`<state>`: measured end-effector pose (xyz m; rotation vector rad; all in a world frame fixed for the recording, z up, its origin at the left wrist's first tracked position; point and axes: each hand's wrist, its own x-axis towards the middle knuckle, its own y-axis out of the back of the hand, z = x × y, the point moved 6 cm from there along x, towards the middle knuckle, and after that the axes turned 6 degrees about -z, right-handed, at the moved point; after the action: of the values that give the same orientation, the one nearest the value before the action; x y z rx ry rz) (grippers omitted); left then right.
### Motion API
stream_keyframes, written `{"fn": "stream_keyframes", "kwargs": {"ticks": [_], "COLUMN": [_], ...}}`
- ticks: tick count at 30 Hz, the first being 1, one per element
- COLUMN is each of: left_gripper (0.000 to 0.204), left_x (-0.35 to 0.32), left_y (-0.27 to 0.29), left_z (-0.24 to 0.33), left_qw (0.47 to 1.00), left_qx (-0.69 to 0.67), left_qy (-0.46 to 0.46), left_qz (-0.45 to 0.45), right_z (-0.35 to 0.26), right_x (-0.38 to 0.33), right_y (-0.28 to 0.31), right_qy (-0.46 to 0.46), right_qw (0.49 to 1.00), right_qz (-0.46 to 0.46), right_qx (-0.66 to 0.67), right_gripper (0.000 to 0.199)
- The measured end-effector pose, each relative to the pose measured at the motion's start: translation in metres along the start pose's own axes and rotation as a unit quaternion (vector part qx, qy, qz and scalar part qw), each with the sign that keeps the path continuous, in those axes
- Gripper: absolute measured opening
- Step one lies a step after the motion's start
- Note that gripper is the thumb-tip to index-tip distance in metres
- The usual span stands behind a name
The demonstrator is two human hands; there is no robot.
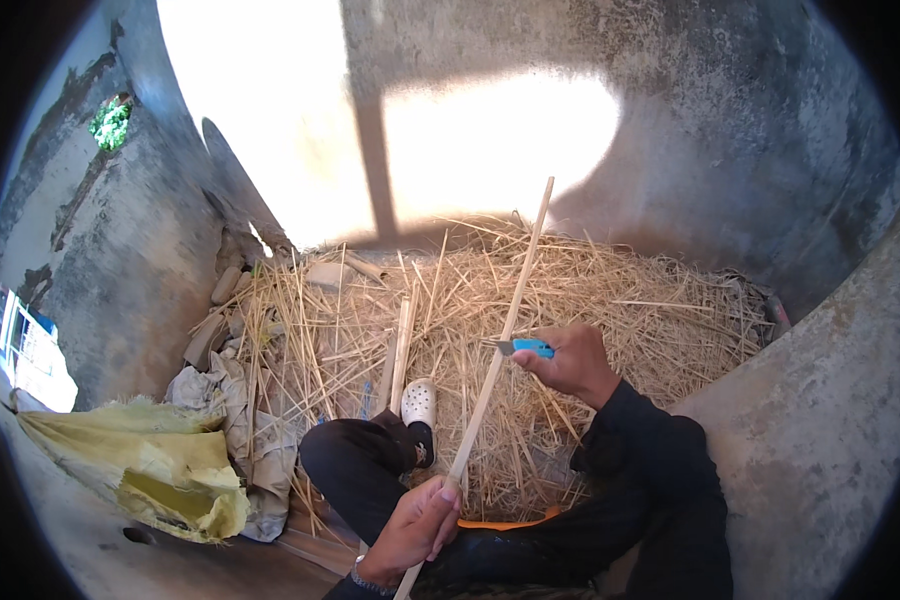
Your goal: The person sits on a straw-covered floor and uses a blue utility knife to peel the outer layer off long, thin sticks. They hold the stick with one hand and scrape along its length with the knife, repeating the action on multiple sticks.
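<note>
A long, pale strip, apparently split bamboo, slants up and away from my lap toward the far wall. My left hand is closed around its lower part, close to my body. In my right hand is a blue box cutter, gripped by its handle. Its short blade points left and appears to touch the strip around the middle; the exact contact is too small to tell. The strip's far end stands free above the shavings.
Thin shavings cover the floor ahead of me. More strips lie beyond my foot in a white clog. A torn yellow sack lies at left, beside pale crumpled cloth. Concrete walls enclose the space.
</note>
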<state>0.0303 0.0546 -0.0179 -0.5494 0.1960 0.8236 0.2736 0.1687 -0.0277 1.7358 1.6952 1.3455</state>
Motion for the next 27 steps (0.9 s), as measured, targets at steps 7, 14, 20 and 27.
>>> {"fn": "stream_keyframes", "kwargs": {"ticks": [7, 14, 20, 27], "left_gripper": [0.028, 0.028, 0.026, 0.023], "left_x": [0.004, 0.002, -0.006, -0.012], "left_y": [-0.003, -0.006, -0.010, -0.012], "left_z": [0.002, -0.008, -0.006, -0.007], "left_qw": [1.000, 0.994, 0.986, 0.983], "left_qx": [0.019, -0.086, -0.159, -0.169], "left_qy": [-0.010, -0.019, 0.006, -0.002], "left_qz": [-0.009, -0.062, -0.056, -0.075], "right_z": [-0.035, -0.056, -0.013, -0.045], "right_x": [-0.013, -0.027, -0.005, -0.014], "right_y": [0.010, -0.009, 0.002, -0.004], "right_qy": [0.043, 0.090, -0.035, 0.066], "right_qw": [0.999, 0.995, 0.998, 0.997], "right_qz": [-0.029, -0.050, -0.020, 0.018], "right_qx": [-0.001, 0.013, 0.045, 0.037], "right_gripper": [0.067, 0.067, 0.064, 0.073]}}
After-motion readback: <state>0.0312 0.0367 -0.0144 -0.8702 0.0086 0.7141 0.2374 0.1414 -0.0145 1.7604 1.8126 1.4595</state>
